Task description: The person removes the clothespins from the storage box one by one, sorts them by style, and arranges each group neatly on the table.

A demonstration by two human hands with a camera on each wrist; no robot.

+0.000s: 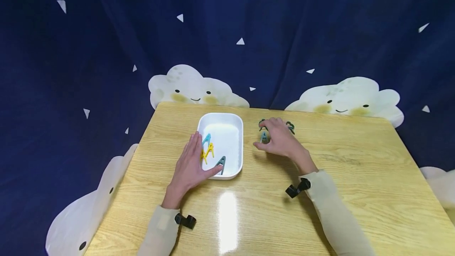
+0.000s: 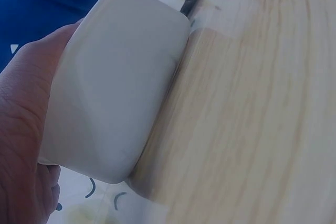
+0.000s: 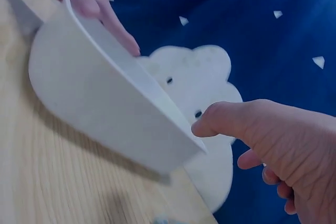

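Note:
A white plastic tub stands on the table. In it lie a light blue clip, yellow clips and a dark green clip. My left hand rests along the tub's left side with straight fingers, its thumb over the near rim. To the tub's right, my right hand hovers above the table, thumb and fingers apart. A grey-blue clip shows in that gap. Dark green clips lie beyond this hand, which partly hides them.
The wooden table backs onto a dark blue curtain with white triangles and clouds. Black wrist mounts sit on both sleeves. Light glares off the table in front of the tub.

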